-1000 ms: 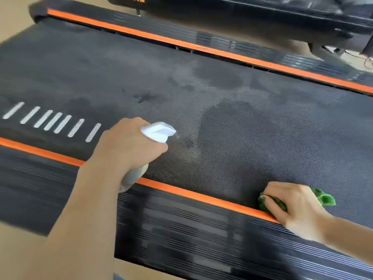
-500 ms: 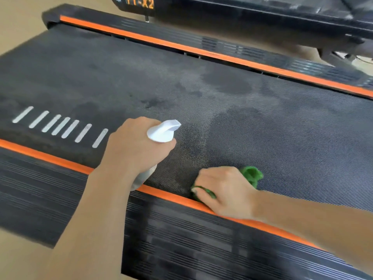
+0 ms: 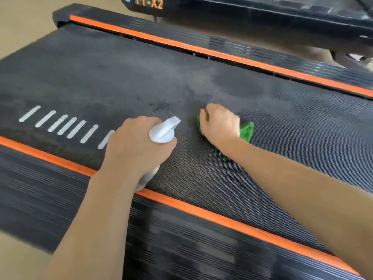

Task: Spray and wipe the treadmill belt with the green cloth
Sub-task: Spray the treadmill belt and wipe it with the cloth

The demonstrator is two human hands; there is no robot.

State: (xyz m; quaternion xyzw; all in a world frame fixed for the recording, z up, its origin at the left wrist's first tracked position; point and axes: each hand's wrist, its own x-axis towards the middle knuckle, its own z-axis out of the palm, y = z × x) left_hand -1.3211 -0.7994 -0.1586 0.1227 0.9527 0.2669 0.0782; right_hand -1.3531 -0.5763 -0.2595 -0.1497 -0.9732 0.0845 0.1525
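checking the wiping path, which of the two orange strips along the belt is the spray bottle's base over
The near orange strip, closest to the person. The spray bottle in the left hand has its base over it; the far orange strip lies beyond the belt.

Belt open rightward; spray bottle crowds cloth's left.

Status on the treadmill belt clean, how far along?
Done: spray has landed; dark damp patches mottle the belt mid-span. In hand: the right hand presses the green cloth onto the belt, and the left hand has a grip on the spray bottle, nozzle aimed across the belt. Left: wet patches beyond the cloth; the white-striped end looks unwiped.
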